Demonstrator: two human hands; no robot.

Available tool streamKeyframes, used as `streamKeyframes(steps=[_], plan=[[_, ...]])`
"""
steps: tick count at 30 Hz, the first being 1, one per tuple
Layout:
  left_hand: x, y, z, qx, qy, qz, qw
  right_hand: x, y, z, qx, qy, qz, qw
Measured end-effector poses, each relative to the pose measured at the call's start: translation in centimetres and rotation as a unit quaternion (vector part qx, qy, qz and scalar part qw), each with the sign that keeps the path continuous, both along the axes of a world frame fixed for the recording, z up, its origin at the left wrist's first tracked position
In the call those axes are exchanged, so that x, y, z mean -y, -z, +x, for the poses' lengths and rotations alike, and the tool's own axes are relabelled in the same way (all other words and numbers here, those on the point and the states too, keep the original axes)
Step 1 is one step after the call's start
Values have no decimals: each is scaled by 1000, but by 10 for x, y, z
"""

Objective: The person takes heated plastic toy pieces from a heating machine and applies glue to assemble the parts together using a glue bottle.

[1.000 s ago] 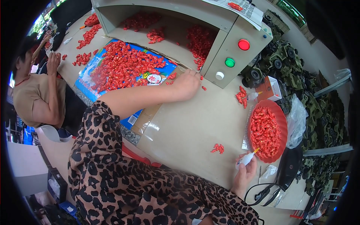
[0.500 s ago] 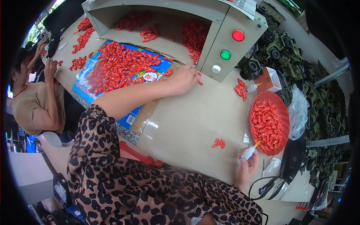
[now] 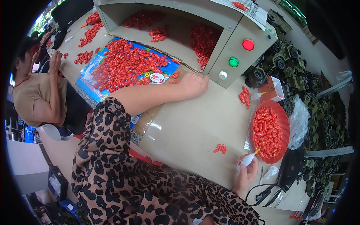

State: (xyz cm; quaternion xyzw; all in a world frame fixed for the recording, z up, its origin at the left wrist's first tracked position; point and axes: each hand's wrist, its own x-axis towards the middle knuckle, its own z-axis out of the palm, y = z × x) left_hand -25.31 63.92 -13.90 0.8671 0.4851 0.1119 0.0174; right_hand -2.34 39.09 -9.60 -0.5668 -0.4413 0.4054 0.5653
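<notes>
My left hand (image 3: 195, 85) rests on the table by the lower front corner of a grey metal box (image 3: 245, 56). Its fingers are curled together, and whatever they hold is hidden. Beside it, a few small red pieces (image 3: 174, 76) lie on a cardboard edge. My right hand (image 3: 245, 176), at the lower right, is wrapped round a small white glue bottle (image 3: 246, 160) whose yellow nozzle points up and right. Above that hand stands a red scalloped bowl (image 3: 285, 129) full of shiny red pieces (image 3: 267, 131). A small cluster of red pieces (image 3: 220, 149) lies left of the bottle.
Many red pieces (image 3: 123, 63) cover a blue printed sheet (image 3: 85, 80); more lie inside the box opening. Right of the bowl are a clear plastic bag (image 3: 299, 123) and stacked dark green toy vehicles (image 3: 285, 60). A co-worker (image 3: 41, 93) sits at the left.
My left hand has closed over the spot where loose red pieces showed by its fingertips; they are out of sight. The view has shifted slightly. The right hand still holds the glue bottle.
</notes>
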Motion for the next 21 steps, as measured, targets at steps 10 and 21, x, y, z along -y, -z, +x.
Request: streamKeyframes(steps=[10, 21], plan=[[5, 1, -15, 11, 73, 59, 996, 5, 3, -9, 12, -6, -7, 1000], [-38, -24, -44, 122, -54, -196, 972, -16, 3, -2, 10, -7, -10, 1000]])
